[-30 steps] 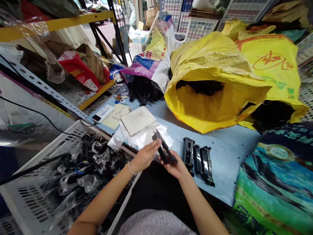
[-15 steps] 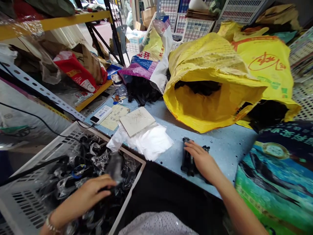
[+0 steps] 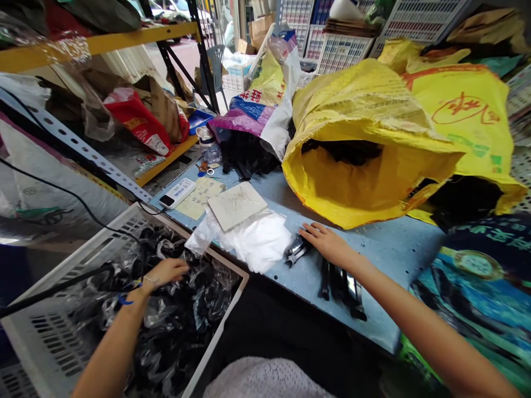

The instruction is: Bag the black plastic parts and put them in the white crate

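Two bare hands are working apart, and neither shows a firm grip on anything. The left hand reaches forward and down into a white plastic crate, its fingers loosely together and lightly curled on clear-bagged black parts; whether it has closed on one cannot be confirmed. A beaded bracelet sits at its wrist. The right hand lies open and palm down on the blue speckled counter, with the arm extended and the fingers spread. Just beside its fingertips, toward the left hand, lies a small black-and-metal part. Nearer the person, just below the right wrist, several black plastic parts lie side by side, apparently grouped to keep them together as a batch. Farther toward the left hand, a white plastic bag lies on the counter under the edge of a pale square tile. Ahead of both hands, a yellow woven sack lies with its mouth open toward the counter, apparently for easy access to the black items inside.
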`<move>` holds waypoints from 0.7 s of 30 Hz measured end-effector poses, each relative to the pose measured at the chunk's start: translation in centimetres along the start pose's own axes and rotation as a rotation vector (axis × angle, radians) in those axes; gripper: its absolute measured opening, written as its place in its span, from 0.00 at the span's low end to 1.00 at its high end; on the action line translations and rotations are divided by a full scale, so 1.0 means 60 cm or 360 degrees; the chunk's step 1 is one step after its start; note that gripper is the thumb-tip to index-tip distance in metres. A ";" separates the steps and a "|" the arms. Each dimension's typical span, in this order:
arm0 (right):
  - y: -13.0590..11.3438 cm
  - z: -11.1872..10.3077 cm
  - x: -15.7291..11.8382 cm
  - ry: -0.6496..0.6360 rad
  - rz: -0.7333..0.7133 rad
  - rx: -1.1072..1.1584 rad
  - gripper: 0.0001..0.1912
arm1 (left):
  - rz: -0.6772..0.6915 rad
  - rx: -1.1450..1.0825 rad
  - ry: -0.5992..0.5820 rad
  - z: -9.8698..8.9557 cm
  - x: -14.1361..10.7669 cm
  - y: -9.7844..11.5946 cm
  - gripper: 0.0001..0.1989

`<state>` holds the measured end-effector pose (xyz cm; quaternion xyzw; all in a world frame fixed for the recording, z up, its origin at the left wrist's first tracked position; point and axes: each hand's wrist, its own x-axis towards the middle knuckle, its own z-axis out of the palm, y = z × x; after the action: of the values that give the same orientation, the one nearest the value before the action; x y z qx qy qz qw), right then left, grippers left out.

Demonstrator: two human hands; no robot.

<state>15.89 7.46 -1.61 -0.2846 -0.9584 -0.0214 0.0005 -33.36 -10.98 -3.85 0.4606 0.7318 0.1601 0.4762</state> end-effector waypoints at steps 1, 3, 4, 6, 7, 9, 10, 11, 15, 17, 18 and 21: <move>0.004 -0.002 0.002 -0.0026 0.0007 -0.0044 0.27 | 0.0124 -0.0009 -0.0140 0.043 0.010 0.035 0.18; 0.016 -0.009 0.004 -0.0089 0.0012 -0.0060 0.19 | 0.0656 -0.0012 -0.0208 0.140 0.029 0.117 0.16; 0.022 -0.014 0.003 -0.0112 0.0029 -0.0029 0.17 | 0.0924 0.0053 -0.0070 0.187 0.038 0.159 0.15; 0.033 -0.025 -0.008 -0.0085 0.0162 0.0116 0.16 | 0.1146 0.0206 0.0255 0.268 0.059 0.230 0.11; 0.035 -0.030 -0.017 -0.0024 0.0281 0.0250 0.17 | 0.1136 0.0266 0.0333 0.298 0.070 0.255 0.07; 0.025 -0.037 -0.037 0.0152 0.0562 0.0721 0.22 | 0.1044 0.0297 0.0408 0.329 0.095 0.281 0.02; 0.013 -0.039 -0.045 0.0235 0.0700 0.1061 0.24 | 0.0995 0.0275 0.0407 0.332 0.107 0.283 0.05; -0.004 -0.040 -0.051 0.0304 0.0814 0.1448 0.25 | 0.0962 0.0251 0.0403 0.328 0.117 0.281 0.07; -0.099 -0.024 -0.030 0.0452 0.1020 0.2921 0.20 | 0.0755 -0.0175 0.0062 0.291 0.145 0.260 0.10; -0.143 -0.005 0.001 0.0530 0.1035 0.3382 0.19 | 0.0671 -0.0393 -0.0115 0.280 0.149 0.256 0.10; -0.160 0.005 0.017 0.0566 0.1048 0.3517 0.19 | 0.0653 -0.0456 -0.0147 0.277 0.150 0.256 0.11; -0.193 0.036 0.054 0.0681 0.1148 0.3543 0.19 | 0.0693 -0.0598 -0.0062 0.269 0.148 0.258 0.17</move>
<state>6.88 -0.38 -4.21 -0.3717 -0.2950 0.7771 0.4134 -12.76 1.21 -6.29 0.5137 0.5638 0.3824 0.5215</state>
